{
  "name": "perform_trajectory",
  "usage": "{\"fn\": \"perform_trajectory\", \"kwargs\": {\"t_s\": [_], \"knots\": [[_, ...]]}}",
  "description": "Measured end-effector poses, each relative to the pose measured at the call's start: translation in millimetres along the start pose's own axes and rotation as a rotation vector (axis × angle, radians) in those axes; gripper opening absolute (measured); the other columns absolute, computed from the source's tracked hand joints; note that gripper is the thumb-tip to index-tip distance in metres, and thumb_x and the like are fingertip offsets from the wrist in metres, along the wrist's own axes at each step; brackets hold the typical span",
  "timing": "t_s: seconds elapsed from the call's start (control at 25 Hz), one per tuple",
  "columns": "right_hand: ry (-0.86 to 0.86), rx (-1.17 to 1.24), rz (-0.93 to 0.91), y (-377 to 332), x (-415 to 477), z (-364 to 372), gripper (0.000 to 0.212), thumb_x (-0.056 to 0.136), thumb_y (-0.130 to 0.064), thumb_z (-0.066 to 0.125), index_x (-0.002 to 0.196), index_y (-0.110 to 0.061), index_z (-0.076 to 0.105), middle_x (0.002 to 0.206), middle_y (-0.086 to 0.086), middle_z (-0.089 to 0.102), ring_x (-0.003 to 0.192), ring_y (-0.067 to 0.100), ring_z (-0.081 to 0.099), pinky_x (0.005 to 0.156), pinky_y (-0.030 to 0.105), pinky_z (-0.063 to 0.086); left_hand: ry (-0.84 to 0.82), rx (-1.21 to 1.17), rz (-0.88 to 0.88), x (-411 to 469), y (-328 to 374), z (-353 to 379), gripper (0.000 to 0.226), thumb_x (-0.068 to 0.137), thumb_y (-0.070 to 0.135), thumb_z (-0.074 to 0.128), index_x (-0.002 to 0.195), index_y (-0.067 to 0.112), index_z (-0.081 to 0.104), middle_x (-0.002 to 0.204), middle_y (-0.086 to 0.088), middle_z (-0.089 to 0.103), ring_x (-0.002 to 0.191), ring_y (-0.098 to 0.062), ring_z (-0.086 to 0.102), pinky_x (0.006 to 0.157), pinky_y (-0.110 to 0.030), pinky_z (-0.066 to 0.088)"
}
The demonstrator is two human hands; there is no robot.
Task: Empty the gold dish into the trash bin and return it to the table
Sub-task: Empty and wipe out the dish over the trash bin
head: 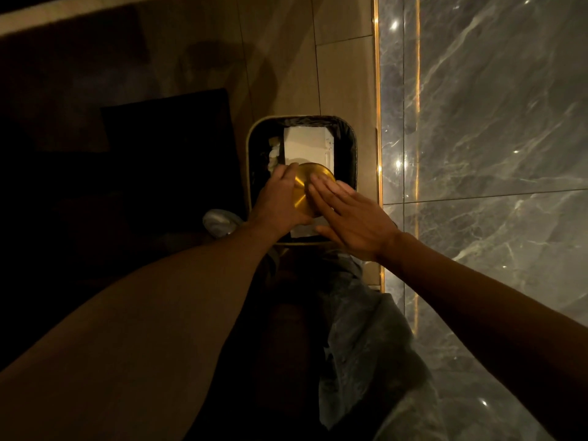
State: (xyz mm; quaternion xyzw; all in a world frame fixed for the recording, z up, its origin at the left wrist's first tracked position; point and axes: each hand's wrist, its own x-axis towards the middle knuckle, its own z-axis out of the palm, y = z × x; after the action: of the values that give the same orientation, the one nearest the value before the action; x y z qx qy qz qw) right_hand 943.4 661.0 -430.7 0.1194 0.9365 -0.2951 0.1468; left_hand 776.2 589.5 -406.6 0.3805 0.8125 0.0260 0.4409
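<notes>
Dim tiled floor beside a marble wall. Trash bin directly below. Gold dish held over the bin mouth, gripped at its left edge by left hand; right hand flat, fingers spread, resting against its right side.

Gold dish, black-lined bin, grey white-veined marble wall

Dim warm light, glare on marble wall, dark left.
</notes>
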Motion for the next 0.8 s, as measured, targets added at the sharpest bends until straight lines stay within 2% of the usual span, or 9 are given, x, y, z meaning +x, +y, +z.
{"fn": "perform_trajectory", "kwargs": {"t_s": [0.28, 0.44, 0.52, 0.68, 0.8], "knots": [[0.003, -0.027, 0.002, 3.4, 3.1, -2.1, 0.069, 0.102, -0.05, 0.015, 0.15, -0.001, 0.021, 0.157, 0.022, 0.022, 0.146, 0.032, 0.021, 0.118, 0.042, 0.017, -0.009, 0.01, 0.023, -1.0, 1.3, -3.1, 0.112, 0.051, 0.035, 0.092, 0.144, 0.008, 0.036, 0.143, -0.012, 0.041, 0.128, -0.029, 0.046, 0.105, -0.038, 0.042], [0.01, -0.013, 0.005, 3.2, 2.9, -1.8, 0.068, 0.102, -0.049, 0.019, 0.151, -0.002, 0.018, 0.159, 0.02, 0.019, 0.148, 0.031, 0.017, 0.12, 0.043, 0.018, -0.009, -0.001, 0.021, -0.9, 2.6, -3.7, 0.113, 0.049, 0.037, 0.093, 0.143, 0.007, 0.037, 0.141, -0.012, 0.042, 0.127, -0.028, 0.046, 0.104, -0.036, 0.041], [0.003, -0.003, 0.005, 1.3, 2.6, -1.7, 0.071, 0.101, -0.052, 0.012, 0.151, -0.002, 0.017, 0.159, 0.02, 0.018, 0.148, 0.031, 0.015, 0.12, 0.044, 0.02, -0.019, 0.015, 0.022, -1.1, 3.5, -4.0, 0.113, 0.05, 0.037, 0.093, 0.144, 0.007, 0.038, 0.141, -0.012, 0.042, 0.127, -0.029, 0.046, 0.103, -0.037, 0.042], [0.008, -0.021, 0.002, 2.6, 1.5, 0.3, 0.068, 0.102, -0.047, 0.025, 0.151, -0.002, 0.018, 0.159, 0.02, 0.019, 0.148, 0.031, 0.016, 0.12, 0.045, 0.021, -0.03, 0.006, 0.023, -1.4, 4.7, -2.9, 0.112, 0.05, 0.039, 0.092, 0.143, 0.008, 0.038, 0.142, -0.011, 0.042, 0.127, -0.028, 0.046, 0.103, -0.036, 0.042], [0.002, -0.005, 0.013, 0.7, 2.2, -0.9, 0.068, 0.102, -0.048, 0.021, 0.151, -0.001, 0.018, 0.159, 0.02, 0.018, 0.148, 0.031, 0.016, 0.12, 0.044, 0.02, -0.026, 0.008, 0.015, -2.0, 2.9, 0.1, 0.11, 0.052, 0.038, 0.091, 0.143, 0.009, 0.037, 0.143, -0.011, 0.041, 0.129, -0.029, 0.045, 0.104, -0.036, 0.041]]}}
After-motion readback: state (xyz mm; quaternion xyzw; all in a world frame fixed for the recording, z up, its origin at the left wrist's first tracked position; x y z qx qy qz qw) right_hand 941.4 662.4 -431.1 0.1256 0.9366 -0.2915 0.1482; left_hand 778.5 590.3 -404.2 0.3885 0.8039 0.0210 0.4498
